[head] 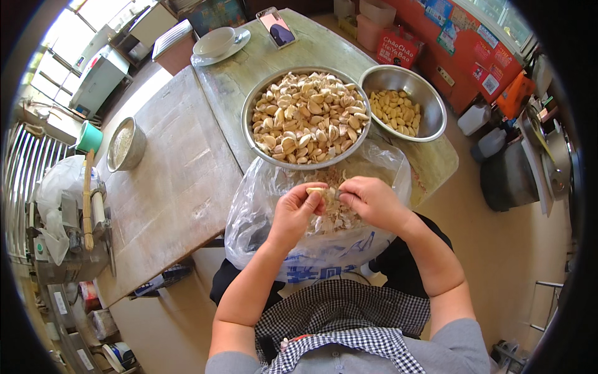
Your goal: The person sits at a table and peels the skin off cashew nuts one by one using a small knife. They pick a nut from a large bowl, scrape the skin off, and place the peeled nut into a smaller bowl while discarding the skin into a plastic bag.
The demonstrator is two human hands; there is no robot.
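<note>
Pinched between the thumb and fingers of my left hand [299, 205] is a pale garlic clove [316, 190]. Close to its right, my right hand [371, 201] grips a small grey object [338, 194], too small to identify. Both hands are above a clear plastic bag [252, 219] with blue print, which holds loose garlic skins [334, 222]. Just beyond stands a wide metal bowl [247, 124] heaped with unpeeled garlic cloves [310, 114]. A second metal bowl [432, 110], to its right, contains peeled cloves [395, 112].
On the wooden table [173, 140] are a metal bowl of pale contents [126, 142], a white bowl [215, 42] on a plate, and a propped smartphone [276, 28]. A machine [70, 243] stands at the left. A large dark pot [507, 180] is at right.
</note>
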